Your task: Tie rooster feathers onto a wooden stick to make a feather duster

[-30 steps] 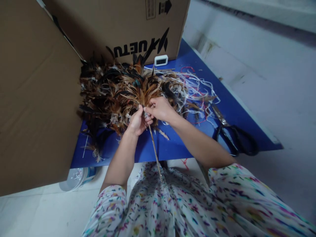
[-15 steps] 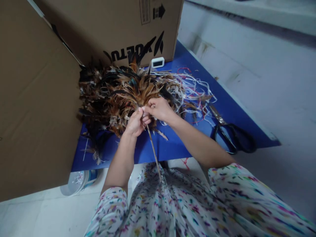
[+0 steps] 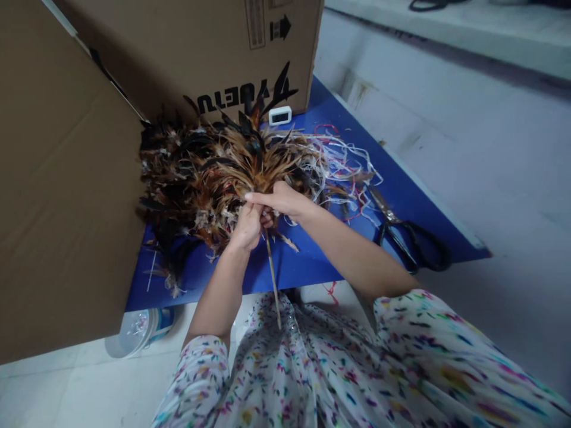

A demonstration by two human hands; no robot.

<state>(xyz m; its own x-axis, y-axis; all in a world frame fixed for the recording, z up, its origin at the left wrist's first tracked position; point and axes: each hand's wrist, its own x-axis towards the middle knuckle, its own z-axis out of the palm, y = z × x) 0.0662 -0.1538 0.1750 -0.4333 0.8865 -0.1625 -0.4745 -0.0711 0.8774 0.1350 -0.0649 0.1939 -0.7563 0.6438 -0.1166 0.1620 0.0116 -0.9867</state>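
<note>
A feather duster [image 3: 263,169] with brown and black feathers fanned out on a thin stick [image 3: 273,276] is between my hands over the table's near side. My left hand [image 3: 247,229] is closed around it where the feathers meet the stick. My right hand [image 3: 283,199] lies across the top of the left at the feather base, fingers curled in and thumb side pointing left. Whether a thread is pinched there is too small to see. The stick slants down toward my floral clothing. Behind and left of my hands spreads a heap of loose feathers [image 3: 178,178].
Large black-handled scissors [image 3: 399,229] lie on the blue table [image 3: 307,261] at the right. White and red strings [image 3: 343,157] tangle behind them. A small white device [image 3: 280,116] stands before a cardboard box [image 3: 214,47]. Another cardboard panel [image 3: 57,196] rises at left; below sits a bucket [image 3: 134,333].
My right hand has moved slightly left, from fingertips meeting the left thumb to lying over the left hand. The left hand keeps its grip, and the view has shifted a little.
</note>
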